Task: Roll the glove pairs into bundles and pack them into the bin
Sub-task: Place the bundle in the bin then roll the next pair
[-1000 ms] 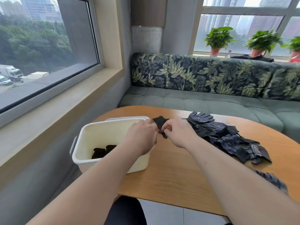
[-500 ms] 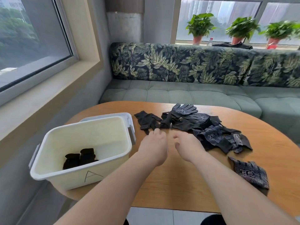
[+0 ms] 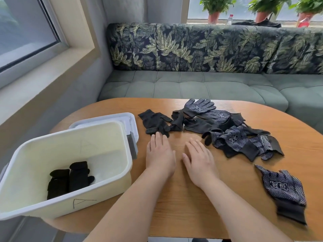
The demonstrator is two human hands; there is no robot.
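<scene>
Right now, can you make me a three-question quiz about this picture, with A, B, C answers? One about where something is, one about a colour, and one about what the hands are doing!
1. Where are the rolled glove bundles?
A. On the sofa
B. Inside the bin
C. On the windowsill

2. What colour is the bin?
A. Red
B. Green
C. Cream white

3. What are the two hands doing?
A. Lying open and empty
B. Squeezing a bottle
C. Lifting the bin

Answers:
1. B, the dark bundles lie on the bin's floor.
2. C, its walls are pale cream.
3. A, the left hand and right hand are spread flat over the table, holding nothing.
</scene>
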